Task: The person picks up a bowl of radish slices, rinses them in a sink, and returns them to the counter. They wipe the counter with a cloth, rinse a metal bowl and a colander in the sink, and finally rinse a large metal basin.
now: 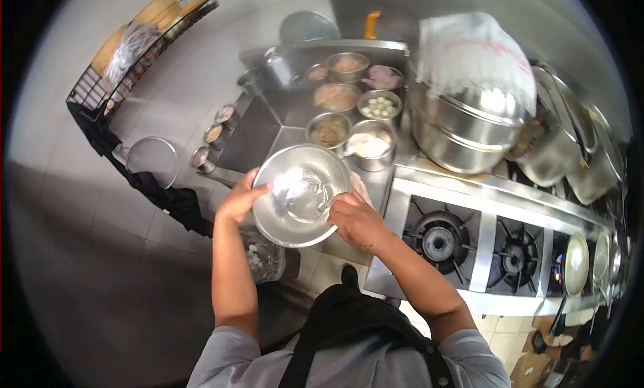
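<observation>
A wide, shiny metal bowl is held out in front of my body, its inside facing up toward me with bright reflections. My left hand grips its left rim, thumb lying over the edge and fingers under it. On the right side, my right hand is closed over the rim, its fingertips reaching inside the bowl. Just beyond the bowl stand a metal pot with white contents and a pot with brownish contents.
Several more metal containers of food, one with small white balls, stand on the steel counter behind. At right is a gas stove with a large steamer pot behind it. A plastic bag hangs below the bowl. A wire shelf is upper left.
</observation>
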{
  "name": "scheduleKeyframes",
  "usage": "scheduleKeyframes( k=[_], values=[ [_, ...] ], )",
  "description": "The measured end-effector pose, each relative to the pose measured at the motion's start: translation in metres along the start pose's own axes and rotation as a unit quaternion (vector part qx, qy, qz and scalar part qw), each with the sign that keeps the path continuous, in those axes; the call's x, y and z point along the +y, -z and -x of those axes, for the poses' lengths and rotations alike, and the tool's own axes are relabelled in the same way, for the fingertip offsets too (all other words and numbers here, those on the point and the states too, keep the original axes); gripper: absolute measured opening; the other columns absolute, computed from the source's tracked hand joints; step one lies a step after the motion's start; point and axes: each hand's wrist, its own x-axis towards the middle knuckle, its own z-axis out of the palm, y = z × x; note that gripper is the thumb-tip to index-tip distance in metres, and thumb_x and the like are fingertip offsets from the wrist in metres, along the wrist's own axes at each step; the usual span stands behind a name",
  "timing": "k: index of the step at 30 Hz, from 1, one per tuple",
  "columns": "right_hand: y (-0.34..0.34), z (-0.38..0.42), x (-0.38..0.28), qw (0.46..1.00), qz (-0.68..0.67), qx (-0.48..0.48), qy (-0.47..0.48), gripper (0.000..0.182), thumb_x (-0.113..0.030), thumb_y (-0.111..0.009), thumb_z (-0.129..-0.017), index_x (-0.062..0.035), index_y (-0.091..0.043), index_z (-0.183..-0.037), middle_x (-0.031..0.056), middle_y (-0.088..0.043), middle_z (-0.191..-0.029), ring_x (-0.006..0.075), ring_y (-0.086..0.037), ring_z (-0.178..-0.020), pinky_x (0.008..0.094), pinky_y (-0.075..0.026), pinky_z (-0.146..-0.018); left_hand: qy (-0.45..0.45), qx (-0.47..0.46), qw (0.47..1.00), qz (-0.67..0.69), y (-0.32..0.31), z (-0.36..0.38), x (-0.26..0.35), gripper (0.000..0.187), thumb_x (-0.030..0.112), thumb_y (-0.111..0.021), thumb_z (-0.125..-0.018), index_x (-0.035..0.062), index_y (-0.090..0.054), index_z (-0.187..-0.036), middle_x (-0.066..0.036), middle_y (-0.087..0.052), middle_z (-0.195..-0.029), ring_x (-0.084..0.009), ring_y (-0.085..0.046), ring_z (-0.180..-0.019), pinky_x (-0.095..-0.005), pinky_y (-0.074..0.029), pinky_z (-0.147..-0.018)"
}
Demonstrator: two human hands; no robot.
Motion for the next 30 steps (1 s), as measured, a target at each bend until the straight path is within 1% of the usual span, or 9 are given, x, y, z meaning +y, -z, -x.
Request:
scheduleKeyframes(
  k=[3,9,11,13,18,24,27,28,30],
  values=[
    [0.029,0.052,-0.014,0.999,0.024,0.029,-0.024,0.024,-0.002,-0.067,-0.061,-0.0100,-0.060,-0.083,0.0031,-0.055,-0.091,0.0219,-0.053,-0.110,0.0525,-0.036,-0.102,0.021,-0.031,0.999,0.038,-0.039,0.022,-0.025,0.049,0.002,-0.057,-0.079,0.0007,-0.049,-0.128,-0.010,-0.061,-0.112,-0.0172,-0.058,-0.100,-0.0293,-0.046,-0.088],
    [0.057,0.195,-0.060,0.993,0.034,0.091,-0.068,0.021,-0.001,-0.062,-0.062,-0.0081,-0.061,-0.081,0.0072,-0.059,-0.095,0.0261,-0.054,-0.101,0.0408,-0.039,-0.093,0.011,-0.155,0.986,0.054,-0.144,0.073,-0.027,0.046,-0.007,-0.051,-0.073,-0.0024,-0.054,-0.119,-0.011,-0.064,-0.107,-0.0196,-0.063,-0.094,-0.0319,-0.051,-0.084],
    [0.062,0.254,-0.094,0.986,0.000,0.116,-0.118,0.022,-0.003,-0.067,-0.066,-0.0074,-0.060,-0.087,0.0094,-0.059,-0.099,0.0286,-0.052,-0.102,0.0414,-0.039,-0.092,0.048,-0.190,0.980,0.040,-0.177,0.087,-0.042,0.044,0.005,-0.057,-0.084,-0.0011,-0.050,-0.126,-0.009,-0.064,-0.104,-0.0170,-0.064,-0.090,-0.0295,-0.052,-0.079],
    [0.068,0.306,-0.136,0.978,-0.007,0.123,-0.167,0.024,-0.005,-0.068,-0.069,-0.0070,-0.060,-0.091,0.0103,-0.058,-0.099,0.0297,-0.052,-0.103,0.0424,-0.039,-0.093,0.101,-0.342,0.934,0.013,-0.192,0.091,-0.052,0.050,0.026,-0.055,-0.094,0.0025,-0.041,-0.135,-0.015,-0.064,-0.107,-0.0223,-0.067,-0.080,-0.0368,-0.056,-0.057],
    [0.083,0.395,-0.248,0.908,0.013,0.180,-0.378,0.021,-0.009,-0.069,-0.073,-0.0068,-0.058,-0.091,0.0089,-0.057,-0.097,0.0296,-0.051,-0.103,0.0439,-0.039,-0.093,0.082,-0.373,0.924,-0.019,-0.234,0.114,-0.054,0.055,0.036,-0.049,-0.096,0.0028,-0.034,-0.138,-0.019,-0.064,-0.101,-0.0263,-0.067,-0.077,-0.0375,-0.054,-0.055],
    [0.063,0.424,-0.338,0.859,0.133,0.246,-0.429,0.019,-0.006,-0.067,-0.072,-0.0070,-0.058,-0.088,0.0074,-0.057,-0.096,0.0284,-0.049,-0.109,0.0468,-0.035,-0.100,0.097,-0.445,0.890,-0.029,-0.295,0.175,-0.081,0.062,0.053,-0.044,-0.094,0.0074,-0.038,-0.136,-0.014,-0.061,-0.104,-0.0246,-0.065,-0.079,-0.0353,-0.053,-0.054],
    [0.044,0.437,-0.384,0.863,0.151,0.284,-0.390,0.020,-0.003,-0.066,-0.071,-0.0064,-0.059,-0.089,0.0090,-0.057,-0.098,0.0292,-0.049,-0.110,0.0474,-0.035,-0.100,0.163,-0.582,0.796,-0.035,-0.339,0.241,-0.097,0.070,0.062,-0.043,-0.090,0.0087,-0.039,-0.136,-0.014,-0.056,-0.124,-0.0286,-0.063,-0.095,-0.0439,-0.054,-0.070],
    [0.041,0.444,-0.402,0.880,0.154,0.277,-0.354,0.022,-0.001,-0.065,-0.070,-0.0057,-0.060,-0.091,0.0104,-0.057,-0.099,0.0299,-0.050,-0.110,0.0469,-0.037,-0.098,0.197,-0.509,0.838,0.007,-0.351,0.225,-0.150,0.070,0.062,-0.042,-0.090,0.0060,-0.044,-0.133,-0.012,-0.054,-0.128,-0.0294,-0.060,-0.102,-0.0447,-0.051,-0.084],
    [0.024,0.463,-0.437,0.860,0.177,0.299,-0.374,0.020,-0.001,-0.064,-0.071,-0.0053,-0.060,-0.090,0.0110,-0.057,-0.102,0.0312,-0.049,-0.112,0.0476,-0.035,-0.101,0.230,-0.558,0.796,0.039,-0.372,0.287,-0.128,0.054,0.038,-0.053,-0.088,0.0012,-0.048,-0.127,-0.013,-0.056,-0.124,-0.0285,-0.056,-0.107,-0.0415,-0.046,-0.092]
  ],
)
